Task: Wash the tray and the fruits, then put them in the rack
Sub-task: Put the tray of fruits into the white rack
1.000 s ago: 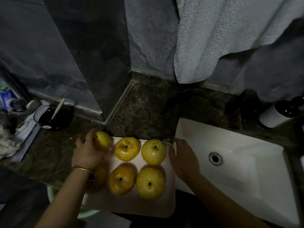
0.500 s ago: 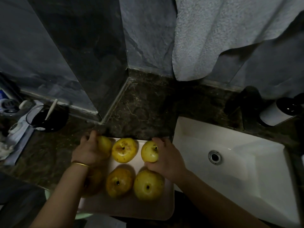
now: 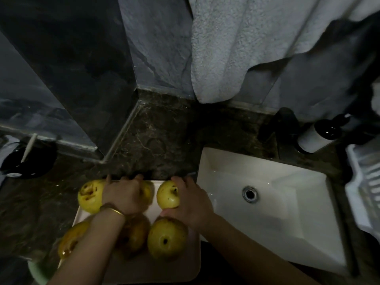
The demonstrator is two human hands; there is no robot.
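Looks like the very start of the job to me: getting the fruits [image 3: 166,239] off the tray [image 3: 164,270] so they can go into the sink [image 3: 267,219] for a rinse. I can't see any water running, and nothing looks washed yet. The rack [image 3: 366,192] is on the far side of the sink from the tray, and only its edge shows.

The tray sits on the table [image 3: 160,140] just left of the sink, with six yellow fruits on it in two rows. The right hand [image 3: 191,206] is wrapped round the corner fruit [image 3: 167,195], the back-row one closest to the sink, with fingers over the top and thumb underneath. The left hand [image 3: 123,194] is curled down over the middle fruit [image 3: 148,192], one spot further from the sink, and covers most of it. That part is blurry, so I wouldn't swear the grip is fully closed. The other four fruits aren't being touched, and a couple of them have brown bruised patches.

Next move, my guess: lift both fruits, carry them over the sink's rim and get the water going. They're round and smooth and will probably get slippery when wet, so hold them firmly. The tray itself can't really be washed until all six are off it.
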